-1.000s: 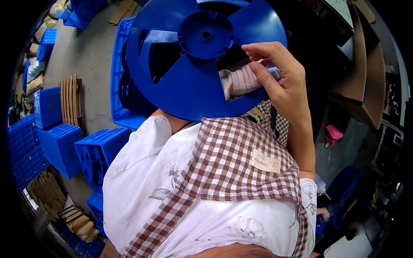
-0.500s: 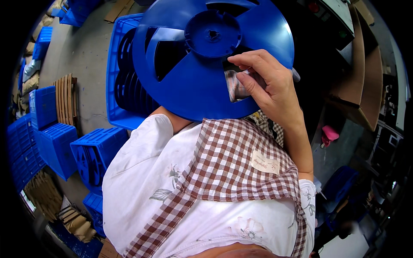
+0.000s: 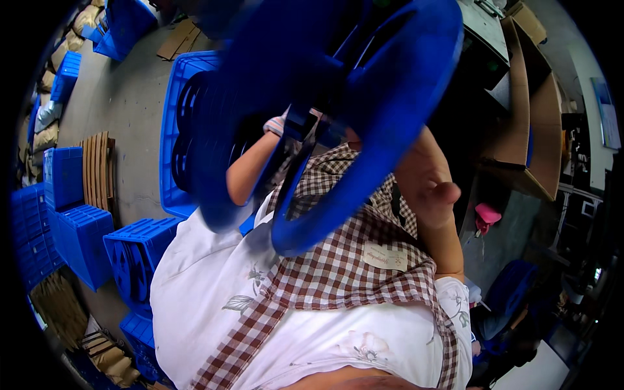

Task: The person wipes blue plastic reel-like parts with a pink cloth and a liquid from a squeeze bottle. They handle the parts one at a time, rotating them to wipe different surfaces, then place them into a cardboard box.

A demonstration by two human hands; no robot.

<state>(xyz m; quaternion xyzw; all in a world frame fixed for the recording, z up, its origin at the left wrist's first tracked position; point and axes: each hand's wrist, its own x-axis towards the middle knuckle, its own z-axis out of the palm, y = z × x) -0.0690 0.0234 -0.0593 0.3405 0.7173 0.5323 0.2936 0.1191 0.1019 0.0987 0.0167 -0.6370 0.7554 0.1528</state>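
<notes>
A large blue plastic reel (image 3: 390,97) fills the top of the view, tilted edge-on and blurred by motion. My right hand (image 3: 426,179) presses against its right rim from below, thumb sticking out. My left forearm rises to the reel's hub, where my left hand (image 3: 276,125), in a checked cuff, is mostly hidden behind the spokes. Below are my white flowered shirt and brown checked apron.
A blue crate (image 3: 170,130) holding dark reels stands on the concrete floor to my left. More blue crates (image 3: 78,227) are stacked further left, beside wooden slats (image 3: 97,162). An open cardboard box (image 3: 520,130) and a pink object (image 3: 487,214) are on my right.
The reel has tipped from lying flat, face to the camera, to nearly edge-on and closer. My right hand slid from its face to the rim, and my left forearm came into view.
</notes>
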